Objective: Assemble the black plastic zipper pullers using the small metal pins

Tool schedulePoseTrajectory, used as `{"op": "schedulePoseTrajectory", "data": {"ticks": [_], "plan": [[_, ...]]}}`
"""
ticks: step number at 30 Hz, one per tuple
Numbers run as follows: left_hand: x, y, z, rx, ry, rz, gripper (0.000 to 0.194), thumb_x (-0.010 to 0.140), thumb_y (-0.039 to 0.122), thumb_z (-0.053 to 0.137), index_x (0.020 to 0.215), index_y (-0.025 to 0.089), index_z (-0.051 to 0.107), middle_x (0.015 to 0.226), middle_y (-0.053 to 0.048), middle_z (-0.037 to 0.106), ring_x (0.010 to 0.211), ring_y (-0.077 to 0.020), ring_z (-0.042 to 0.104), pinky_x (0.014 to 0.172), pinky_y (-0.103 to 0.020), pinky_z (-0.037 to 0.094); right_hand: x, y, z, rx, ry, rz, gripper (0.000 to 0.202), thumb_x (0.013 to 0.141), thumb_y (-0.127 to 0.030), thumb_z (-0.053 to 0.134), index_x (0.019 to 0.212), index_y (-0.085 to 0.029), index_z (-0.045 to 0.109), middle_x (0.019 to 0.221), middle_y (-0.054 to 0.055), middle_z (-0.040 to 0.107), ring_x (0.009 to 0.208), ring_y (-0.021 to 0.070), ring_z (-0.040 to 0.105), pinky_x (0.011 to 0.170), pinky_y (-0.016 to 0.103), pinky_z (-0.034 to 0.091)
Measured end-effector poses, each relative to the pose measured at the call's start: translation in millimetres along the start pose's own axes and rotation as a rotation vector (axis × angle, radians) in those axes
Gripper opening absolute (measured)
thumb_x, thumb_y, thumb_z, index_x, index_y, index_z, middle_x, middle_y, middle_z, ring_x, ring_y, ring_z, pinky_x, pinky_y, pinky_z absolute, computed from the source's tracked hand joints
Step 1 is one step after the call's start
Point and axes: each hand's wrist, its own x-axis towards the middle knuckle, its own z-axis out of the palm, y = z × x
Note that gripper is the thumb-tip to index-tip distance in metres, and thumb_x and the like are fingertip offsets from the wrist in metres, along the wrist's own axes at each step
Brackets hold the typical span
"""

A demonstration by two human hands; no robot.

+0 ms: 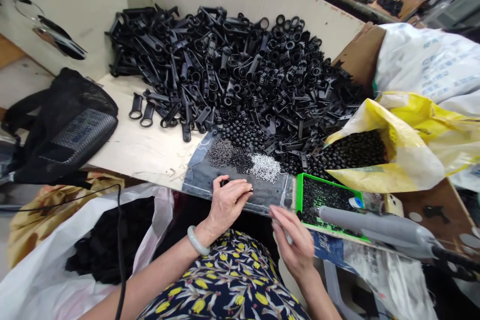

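My left hand (pixel 229 203), with a pale bangle (pixel 198 241) at the wrist, is closed around a small black part (pixel 224 182) at the table's front edge. Bits of the part show beside the fingers. My right hand (pixel 293 240) is to the right, in front of the edge, its fingers bent together; something small and pale shows under them, too hidden to name. Beyond the hands, a dark mat (pixel 232 185) bears piles of silver pins (pixel 265 167), brown-grey screws (pixel 220 153) and small black pieces (pixel 242 160).
A large heap of black plastic parts (pixel 225 65) covers the table's back. To the right are a green tray (pixel 299 194), a grey tool (pixel 378 225) and a yellow bag (pixel 405 160). A black mesh bag (pixel 75 130) lies left, above a white sack (pixel 45 260).
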Motion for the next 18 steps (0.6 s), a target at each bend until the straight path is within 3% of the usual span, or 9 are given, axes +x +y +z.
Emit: {"op": "schedulePoseTrajectory", "data": {"ticks": [2,4,5,7,9,11,14,16,18], "plan": [[-0.3,-1.0,1.1,-0.011,0.003,-0.015,0.010,0.097,0.023,0.069,0.105,0.027,0.073,0.107,-0.001,0.082,0.104,-0.0230,0.077,0.110,-0.050,0.031,-32.5,0.9,-25.1,-0.024,0.169,0.118,0.031,0.091,-0.009,0.066,0.117,-0.024,0.074,0.101,0.006,0.074,0.093,0.0202,0.071,0.080,0.032,0.058],[-0.1,-1.8,1.6,-0.017,0.012,-0.032,0.009,0.096,0.024,0.070,0.104,0.027,0.073,0.108,-0.002,0.082,0.103,-0.0234,0.077,0.111,-0.051,0.031,-47.6,8.8,-49.5,0.045,0.476,0.275,0.017,0.089,-0.018,0.071,0.104,-0.024,0.072,0.092,0.002,0.069,0.087,0.0179,0.067,0.076,0.030,0.055],[0.1,-2.2,1.6,-0.018,0.015,-0.038,0.011,0.096,0.024,0.070,0.106,0.027,0.073,0.108,-0.003,0.082,0.102,-0.0236,0.077,0.112,-0.051,0.031,-46.4,14.3,-59.5,0.130,0.601,0.319,0.024,0.086,-0.024,0.075,0.109,-0.025,0.069,0.096,0.002,0.068,0.089,0.0180,0.066,0.080,0.031,0.055],[0.6,-2.8,1.3,-0.020,0.013,-0.035,0.015,0.096,0.025,0.069,0.110,0.028,0.073,0.110,-0.003,0.082,0.102,-0.0240,0.077,0.112,-0.052,0.031,-28.7,25.1,-72.4,0.365,0.682,0.355,0.050,0.080,-0.039,0.080,0.124,-0.029,0.061,0.112,0.003,0.067,0.098,0.0209,0.068,0.089,0.040,0.055],[1.0,-3.0,0.8,-0.024,0.008,-0.024,0.016,0.096,0.025,0.069,0.111,0.029,0.074,0.108,-0.003,0.082,0.102,-0.0242,0.077,0.113,-0.053,0.031,0.9,30.9,-74.2,0.483,0.598,0.387,0.069,0.076,-0.045,0.082,0.136,-0.028,0.053,0.120,0.007,0.067,0.105,0.0259,0.068,0.096,0.049,0.053],[1.3,-2.5,0.4,-0.035,0.001,-0.018,0.013,0.096,0.024,0.069,0.106,0.029,0.075,0.104,-0.001,0.083,0.103,-0.0241,0.077,0.114,-0.053,0.030,31.3,28.9,-65.7,0.467,0.539,0.345,0.057,0.081,-0.039,0.079,0.131,-0.024,0.056,0.107,0.006,0.070,0.094,0.0244,0.070,0.092,0.048,0.055],[2.3,-0.4,-0.6,-0.059,-0.019,-0.046,0.010,0.094,0.023,0.070,0.100,0.029,0.075,0.102,0.000,0.083,0.103,-0.0236,0.076,0.115,-0.054,0.028,66.0,14.7,-40.2,0.481,0.480,0.226,0.025,0.088,-0.024,0.074,0.109,-0.022,0.062,0.085,-0.001,0.067,0.072,0.0177,0.068,0.080,0.041,0.059],[3.6,1.4,-1.7,-0.072,-0.033,-0.073,0.010,0.094,0.023,0.070,0.099,0.029,0.075,0.102,0.000,0.083,0.104,-0.0234,0.076,0.115,-0.054,0.027,81.7,3.7,-20.4,0.583,0.364,0.172,0.022,0.090,-0.021,0.071,0.108,-0.024,0.059,0.086,-0.002,0.069,0.066,0.0160,0.068,0.074,0.039,0.062],[5.0,2.9,-2.8,-0.084,-0.043,-0.100,0.009,0.093,0.023,0.070,0.098,0.029,0.075,0.101,0.000,0.083,0.105,-0.0231,0.075,0.116,-0.054,0.027,94.3,-4.3,-2.1,0.668,0.236,0.136,0.033,0.090,-0.021,0.071,0.118,-0.027,0.055,0.088,-0.002,0.072,0.063,0.0153,0.069,0.073,0.038,0.063]]}}
